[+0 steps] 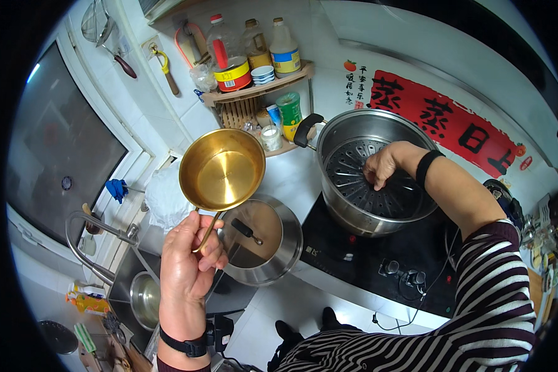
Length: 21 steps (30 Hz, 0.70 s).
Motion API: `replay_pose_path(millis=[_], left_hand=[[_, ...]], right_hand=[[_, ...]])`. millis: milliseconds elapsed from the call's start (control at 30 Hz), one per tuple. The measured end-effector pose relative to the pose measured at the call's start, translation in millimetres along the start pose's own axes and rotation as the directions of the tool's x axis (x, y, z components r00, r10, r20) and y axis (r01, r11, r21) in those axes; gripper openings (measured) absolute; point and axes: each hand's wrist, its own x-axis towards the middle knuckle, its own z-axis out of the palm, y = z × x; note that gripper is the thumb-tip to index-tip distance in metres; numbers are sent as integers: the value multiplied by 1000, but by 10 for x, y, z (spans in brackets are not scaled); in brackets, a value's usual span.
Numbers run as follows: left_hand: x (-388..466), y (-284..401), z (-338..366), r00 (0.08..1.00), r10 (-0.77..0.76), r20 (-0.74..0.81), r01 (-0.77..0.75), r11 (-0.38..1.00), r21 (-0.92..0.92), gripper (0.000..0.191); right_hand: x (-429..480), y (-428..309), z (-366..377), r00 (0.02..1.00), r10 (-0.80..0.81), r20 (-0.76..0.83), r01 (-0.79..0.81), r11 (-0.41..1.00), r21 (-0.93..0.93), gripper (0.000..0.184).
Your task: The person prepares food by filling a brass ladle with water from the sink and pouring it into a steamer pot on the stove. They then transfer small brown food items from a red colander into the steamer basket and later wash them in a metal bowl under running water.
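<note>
My left hand (193,255) grips the wire handle of a gold-coloured metal bowl (225,176), tilted so that its inside shows. Below and beside it rests a steel pot lid (290,246) with a glass centre and a black-handled knob. On the right, my right hand (381,165) reaches into a large steel steamer pot (337,204) with black side handles. Its fingers are bent down at the middle of a perforated metal steamer rack (348,162); whether they pinch it is hidden. The pot stands on a black glass cooktop (325,246).
A sink (123,283) with a curved faucet (81,251) and a metal basin (144,300) lies at the left. A corner shelf (260,88) with bottles stands behind. A cable (416,316) hangs over the cooktop's front edge. A white plastic bag (165,195) sits beside the window.
</note>
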Motion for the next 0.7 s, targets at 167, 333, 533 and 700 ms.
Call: replay_pose_path(millis=[167,333,533,700], left_hand=[[-71,7,-52,1000,-27,-16,26,999,-18,40],[-200,-71,-245,996,-44,-76,42,999,-29,39],[-437,-168,-582,990,-5,-142,-13,992,-124,35],[-744,-195,-985,966,4,-260,-43,989,-143,34]], right_hand=[[-6,45,-40,992,-53,-113,42,994,-98,33],[-252,-61,19,987,-159,32,162,957,-242,45],[-835,-385,-98,775,-204,-599,187,978,-90,26],[-1337,-1085,-149,585,-301,-753,487,873,29,17]])
